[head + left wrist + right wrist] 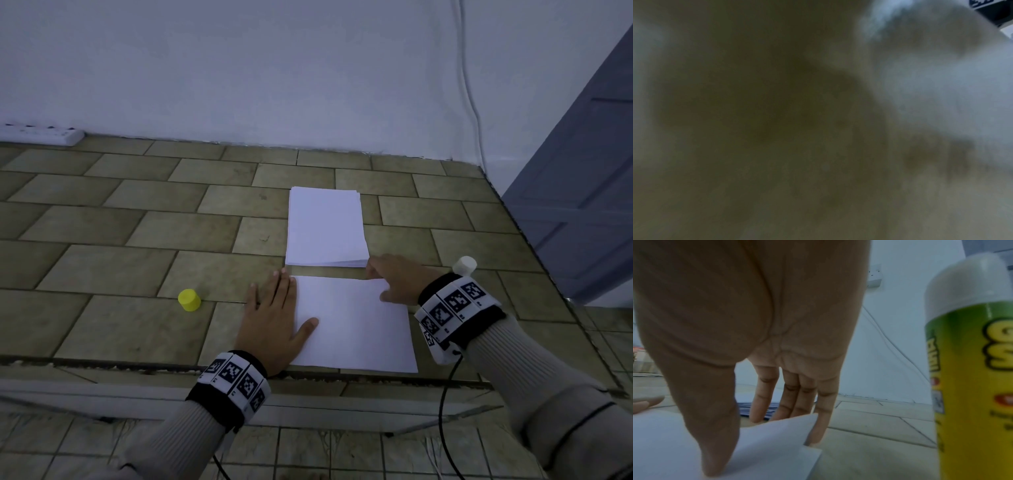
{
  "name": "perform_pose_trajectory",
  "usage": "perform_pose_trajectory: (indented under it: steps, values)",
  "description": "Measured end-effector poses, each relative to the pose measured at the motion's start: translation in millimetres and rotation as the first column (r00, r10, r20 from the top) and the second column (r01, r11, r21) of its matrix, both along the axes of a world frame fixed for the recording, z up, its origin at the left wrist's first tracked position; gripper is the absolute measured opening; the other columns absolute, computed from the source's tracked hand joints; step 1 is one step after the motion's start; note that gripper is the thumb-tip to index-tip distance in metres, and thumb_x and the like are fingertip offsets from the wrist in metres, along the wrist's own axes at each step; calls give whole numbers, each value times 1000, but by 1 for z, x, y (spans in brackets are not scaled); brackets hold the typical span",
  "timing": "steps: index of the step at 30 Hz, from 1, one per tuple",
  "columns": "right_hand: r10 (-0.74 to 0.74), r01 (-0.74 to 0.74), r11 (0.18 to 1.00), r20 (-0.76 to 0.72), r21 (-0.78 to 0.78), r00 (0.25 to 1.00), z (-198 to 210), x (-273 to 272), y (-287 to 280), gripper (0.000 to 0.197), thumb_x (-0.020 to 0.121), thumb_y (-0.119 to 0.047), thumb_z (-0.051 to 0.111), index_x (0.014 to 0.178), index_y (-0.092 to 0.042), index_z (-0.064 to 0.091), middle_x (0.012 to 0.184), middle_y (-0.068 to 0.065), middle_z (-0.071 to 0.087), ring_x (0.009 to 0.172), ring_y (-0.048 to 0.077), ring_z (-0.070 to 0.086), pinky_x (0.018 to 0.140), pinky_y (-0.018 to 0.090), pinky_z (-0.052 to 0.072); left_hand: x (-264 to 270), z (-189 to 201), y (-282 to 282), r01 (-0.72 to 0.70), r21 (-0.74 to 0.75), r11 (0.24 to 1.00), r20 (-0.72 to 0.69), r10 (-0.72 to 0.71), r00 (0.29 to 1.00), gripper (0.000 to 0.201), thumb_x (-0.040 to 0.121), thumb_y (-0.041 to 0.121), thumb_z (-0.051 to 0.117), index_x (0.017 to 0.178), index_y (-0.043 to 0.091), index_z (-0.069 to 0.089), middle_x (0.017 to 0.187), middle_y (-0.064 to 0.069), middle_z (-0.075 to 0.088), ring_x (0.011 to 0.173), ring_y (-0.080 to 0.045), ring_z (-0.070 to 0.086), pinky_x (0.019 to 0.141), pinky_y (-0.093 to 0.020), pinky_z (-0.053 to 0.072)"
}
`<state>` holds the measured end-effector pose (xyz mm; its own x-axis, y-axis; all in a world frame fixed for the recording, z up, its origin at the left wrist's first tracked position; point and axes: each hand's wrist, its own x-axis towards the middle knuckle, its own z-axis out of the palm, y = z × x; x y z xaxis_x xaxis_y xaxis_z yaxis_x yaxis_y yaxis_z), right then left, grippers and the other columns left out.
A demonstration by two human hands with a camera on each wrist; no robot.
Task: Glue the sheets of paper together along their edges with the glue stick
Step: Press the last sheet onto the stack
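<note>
A white sheet (356, 329) lies near the front edge of the tiled surface, with a second sheet under it in the right wrist view. My left hand (287, 305) lies flat on its left edge, thumb on the paper. My right hand (380, 284) is at the far right corner, fingers straight, thumb pressing the sheet (674, 443). That top corner (803, 421) is lifted slightly against my fingers. The uncapped glue stick (464, 265) stands upright just right of my right wrist, green and yellow label (972, 369). Its yellow cap (189, 299) stands left of my left hand.
A stack of white paper (325, 226) lies just beyond the sheet. A white power strip (51, 135) sits against the wall at far left. A cable (472, 102) runs down the wall at right. The surface ends at a front ledge (137, 365). The left wrist view is dark and blurred.
</note>
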<state>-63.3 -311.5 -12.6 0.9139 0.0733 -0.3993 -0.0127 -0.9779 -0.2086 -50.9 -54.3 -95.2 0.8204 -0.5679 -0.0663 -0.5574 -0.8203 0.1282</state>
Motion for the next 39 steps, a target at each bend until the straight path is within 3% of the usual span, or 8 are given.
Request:
perform_pose_trajectory:
  steps: [4,7,13,18,25,28,31,39]
  values:
    - [-16,16,1000,-20,7,1000,1,1,4,50,83,-6,64,127,-13,41,124,6,47,110,21,48,87,29,43,1,0,-1,-1,9,1000,-3,1,1000,105,79,74,-22,155,6,4,163,-9,-6,150,-24,-6,120,-52,-3]
    - [-5,5,1000,5,25,1000,5,1,6,50,81,0,63,125,-11,41,114,5,44,95,18,46,77,27,41,1,-1,0,0,14,1000,-2,0,1000,103,80,73,-19,155,6,4,163,-9,-7,150,-24,-5,120,-52,-3]
    - [91,-90,996,-31,25,995,15,1,3,21,85,0,58,98,-17,57,108,4,53,88,15,46,67,25,36,0,1,0,-4,19,1000,-8,4,1000,105,79,74,-22,155,5,2,163,-10,-8,150,-24,-7,120,-52,-3]
    - [107,-107,994,1,12,994,34,1,-1,26,91,-1,50,101,-15,69,107,-1,55,102,14,51,80,20,33,-1,5,-1,-3,-6,1000,-18,3,1000,109,76,78,-24,154,6,-1,162,-9,-11,150,-24,-8,120,-52,-2]
    - [69,-74,997,141,27,988,90,5,-23,21,87,-9,62,85,-29,69,86,-19,49,78,-4,44,72,18,33,-3,5,2,-27,-167,986,-22,23,999,108,78,85,-8,152,5,-15,159,-11,-22,148,-22,-17,121,-49,-3]
    - [-27,4,995,239,95,971,104,15,-37,21,83,-6,66,88,-26,67,84,-12,52,74,-3,46,65,14,34,-3,0,3,-23,-170,985,-4,23,1000,108,80,84,-6,151,3,-14,159,-16,-19,149,-24,-13,121,-50,1]
    - [-244,160,951,326,264,914,92,31,-42,23,78,-5,70,93,-23,67,81,-4,51,75,12,50,71,24,40,-2,-1,2,-27,-168,985,-1,27,1000,109,81,83,-5,153,1,-7,160,-14,-15,150,-24,-7,121,-51,3]
    - [-570,393,756,233,523,788,12,62,-8,27,81,-6,70,108,-8,65,80,-1,51,74,13,50,61,16,39,-2,1,0,-29,-118,993,-3,29,1000,110,79,83,-9,155,4,2,162,-11,-9,150,-22,-5,121,-48,-3]
